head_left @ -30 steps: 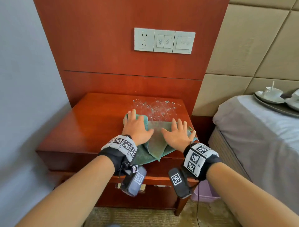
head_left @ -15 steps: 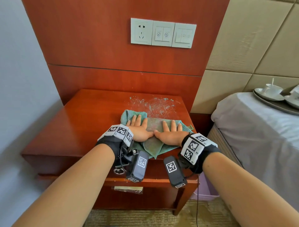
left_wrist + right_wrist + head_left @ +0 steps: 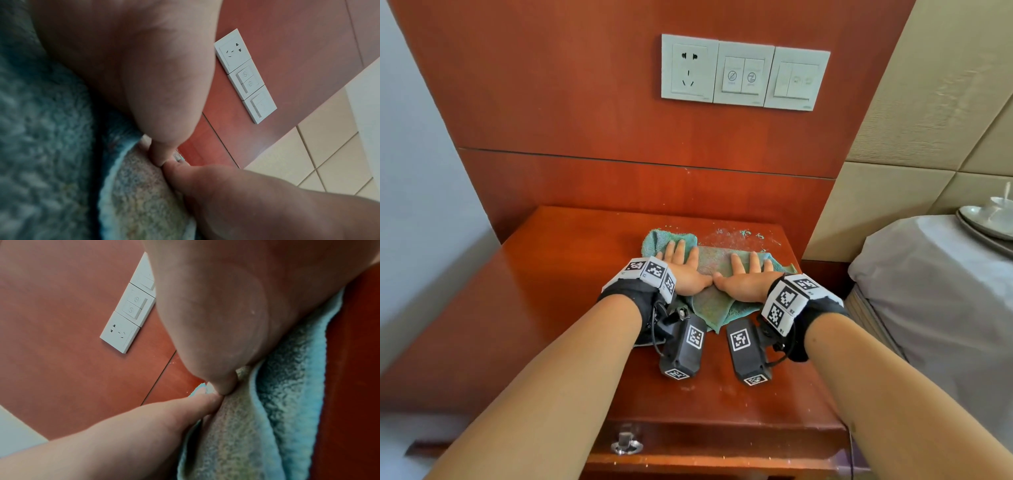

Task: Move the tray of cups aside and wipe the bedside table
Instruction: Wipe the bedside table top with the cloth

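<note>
A green cloth [image 3: 714, 301] lies on the red-brown bedside table [image 3: 558, 281], toward its back right. My left hand [image 3: 681, 263] and right hand [image 3: 748, 274] press flat on it side by side, fingers straight, thumb tips touching. In the left wrist view the cloth [image 3: 51, 146] fills the left side under my palm. In the right wrist view the cloth [image 3: 277, 402] lies folded under my right palm. Pale crumbs [image 3: 736, 234] are scattered on the table behind the cloth. The tray of cups [image 3: 989, 219] sits on the bed at the far right.
The wooden wall panel behind carries a socket and switch plate [image 3: 744, 72]. The bed with its grey sheet [image 3: 935, 291] stands close to the table's right side. A padded headboard [image 3: 928, 137] rises behind it. A drawer knob [image 3: 626, 442] shows on the table front.
Both hands have pushed the cloth away from the front edge toward the back of the table, covering much of the crumb patch. The head view has moved closer.
</note>
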`<state>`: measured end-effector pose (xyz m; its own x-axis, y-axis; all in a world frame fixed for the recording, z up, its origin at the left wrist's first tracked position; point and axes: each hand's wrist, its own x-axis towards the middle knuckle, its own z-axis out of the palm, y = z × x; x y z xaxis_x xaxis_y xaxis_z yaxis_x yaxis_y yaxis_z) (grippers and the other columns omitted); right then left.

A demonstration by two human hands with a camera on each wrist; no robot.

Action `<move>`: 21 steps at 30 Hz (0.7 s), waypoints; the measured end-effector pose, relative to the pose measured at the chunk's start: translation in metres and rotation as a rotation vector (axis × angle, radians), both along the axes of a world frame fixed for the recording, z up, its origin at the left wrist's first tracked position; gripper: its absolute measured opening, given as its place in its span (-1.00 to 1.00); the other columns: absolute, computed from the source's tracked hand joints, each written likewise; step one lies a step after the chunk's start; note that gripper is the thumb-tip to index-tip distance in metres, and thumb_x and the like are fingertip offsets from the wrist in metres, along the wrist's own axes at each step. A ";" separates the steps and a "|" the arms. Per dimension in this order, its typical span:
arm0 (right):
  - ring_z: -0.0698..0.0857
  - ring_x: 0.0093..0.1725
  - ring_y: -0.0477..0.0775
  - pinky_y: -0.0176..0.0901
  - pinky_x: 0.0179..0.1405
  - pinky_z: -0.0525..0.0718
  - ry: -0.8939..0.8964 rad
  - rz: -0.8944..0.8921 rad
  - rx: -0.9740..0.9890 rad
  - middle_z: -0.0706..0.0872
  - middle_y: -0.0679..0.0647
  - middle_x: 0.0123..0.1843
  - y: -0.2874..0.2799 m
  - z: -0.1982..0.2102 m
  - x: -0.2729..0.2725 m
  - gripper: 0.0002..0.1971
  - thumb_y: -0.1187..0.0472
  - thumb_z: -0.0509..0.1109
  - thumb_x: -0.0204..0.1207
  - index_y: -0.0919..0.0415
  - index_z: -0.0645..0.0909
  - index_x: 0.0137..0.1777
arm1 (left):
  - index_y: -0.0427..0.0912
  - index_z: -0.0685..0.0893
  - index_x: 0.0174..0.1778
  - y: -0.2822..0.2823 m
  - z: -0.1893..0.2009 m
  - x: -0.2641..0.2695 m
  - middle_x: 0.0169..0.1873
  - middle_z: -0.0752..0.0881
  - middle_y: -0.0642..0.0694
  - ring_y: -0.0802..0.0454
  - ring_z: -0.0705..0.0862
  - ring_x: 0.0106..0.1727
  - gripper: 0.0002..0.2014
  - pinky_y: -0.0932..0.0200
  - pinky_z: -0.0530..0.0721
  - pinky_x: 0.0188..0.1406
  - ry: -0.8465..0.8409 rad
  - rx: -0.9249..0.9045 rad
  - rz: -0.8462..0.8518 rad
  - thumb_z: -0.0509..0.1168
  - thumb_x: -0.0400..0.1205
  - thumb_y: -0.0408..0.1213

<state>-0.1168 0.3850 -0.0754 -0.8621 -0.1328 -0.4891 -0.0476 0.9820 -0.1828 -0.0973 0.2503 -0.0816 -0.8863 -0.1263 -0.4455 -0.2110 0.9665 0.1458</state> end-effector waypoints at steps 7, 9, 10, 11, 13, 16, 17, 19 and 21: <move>-0.36 0.70 0.21 0.30 0.65 -0.27 -0.001 -0.006 -0.008 -0.29 -0.04 0.75 -0.012 0.000 -0.051 -0.26 -0.38 -0.04 0.58 -0.22 -0.17 0.70 | -0.01 -0.25 0.71 -0.010 -0.003 -0.049 0.70 -0.34 -0.10 -0.09 -0.39 0.70 -0.20 -0.13 -0.27 0.70 0.032 0.005 0.033 -0.08 0.67 0.28; -0.35 0.70 0.20 0.31 0.65 -0.28 0.001 -0.008 -0.004 -0.29 -0.04 0.75 -0.015 -0.001 -0.063 -0.26 -0.38 -0.04 0.57 -0.22 -0.16 0.70 | -0.01 -0.25 0.71 -0.012 -0.002 -0.060 0.70 -0.34 -0.10 -0.09 -0.39 0.70 -0.21 -0.13 -0.27 0.70 0.038 0.006 0.033 -0.08 0.68 0.27; -0.35 0.70 0.20 0.30 0.64 -0.29 0.003 -0.007 0.001 -0.29 -0.04 0.75 -0.016 -0.001 -0.069 -0.26 -0.39 -0.04 0.57 -0.23 -0.16 0.70 | -0.02 -0.24 0.72 -0.013 -0.002 -0.066 0.70 -0.33 -0.10 -0.08 -0.39 0.70 -0.21 -0.12 -0.28 0.70 0.042 0.007 0.031 -0.08 0.68 0.26; -0.35 0.71 0.20 0.30 0.64 -0.29 0.006 -0.004 0.007 -0.29 -0.04 0.74 -0.017 -0.001 -0.075 -0.26 -0.39 -0.04 0.56 -0.24 -0.16 0.69 | -0.02 -0.24 0.72 -0.014 -0.001 -0.071 0.70 -0.33 -0.10 -0.08 -0.38 0.70 -0.21 -0.11 -0.28 0.70 0.047 0.008 0.030 -0.07 0.69 0.25; -0.34 0.71 0.20 0.30 0.63 -0.30 0.015 0.001 0.005 -0.29 -0.05 0.74 -0.020 0.000 -0.086 -0.26 -0.39 -0.03 0.56 -0.25 -0.16 0.69 | -0.02 -0.22 0.72 -0.016 0.000 -0.080 0.70 -0.31 -0.10 -0.07 -0.37 0.71 -0.22 -0.09 -0.29 0.70 0.059 0.013 0.042 -0.07 0.69 0.25; -0.34 0.71 0.18 0.30 0.62 -0.31 0.018 -0.002 -0.023 -0.29 -0.05 0.75 -0.023 0.000 -0.101 -0.27 -0.38 -0.01 0.58 -0.25 -0.15 0.69 | -0.01 -0.20 0.73 -0.018 0.000 -0.092 0.71 -0.28 -0.08 -0.06 -0.35 0.71 -0.23 -0.08 -0.29 0.70 0.068 0.018 0.068 -0.07 0.69 0.24; -0.35 0.71 0.18 0.30 0.62 -0.31 0.017 -0.002 -0.029 -0.29 -0.06 0.75 -0.024 0.000 -0.106 -0.27 -0.38 -0.01 0.57 -0.25 -0.15 0.69 | -0.01 -0.20 0.73 -0.018 0.000 -0.094 0.71 -0.28 -0.08 -0.05 -0.35 0.72 -0.24 -0.08 -0.28 0.70 0.069 0.013 0.075 -0.08 0.69 0.24; -0.34 0.71 0.17 0.31 0.63 -0.30 0.019 0.006 -0.029 -0.28 -0.07 0.75 -0.025 -0.002 -0.114 -0.26 -0.39 0.00 0.56 -0.26 -0.15 0.69 | -0.01 -0.20 0.72 -0.019 0.001 -0.098 0.71 -0.27 -0.06 -0.04 -0.34 0.72 -0.24 -0.09 -0.28 0.70 0.076 0.004 0.082 -0.09 0.69 0.25; -0.33 0.71 0.17 0.31 0.64 -0.29 0.030 0.009 -0.030 -0.27 -0.08 0.75 -0.026 -0.003 -0.119 -0.25 -0.40 0.03 0.54 -0.28 -0.13 0.68 | -0.02 -0.20 0.73 -0.020 0.001 -0.101 0.71 -0.27 -0.06 -0.03 -0.34 0.72 -0.24 -0.09 -0.29 0.70 0.084 -0.007 0.076 -0.10 0.69 0.25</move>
<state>-0.2354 0.3589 -0.0787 -0.8748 -0.1547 -0.4591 -0.0619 0.9756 -0.2107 -0.1984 0.2299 -0.0810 -0.9083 -0.1972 -0.3689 -0.2709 0.9493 0.1596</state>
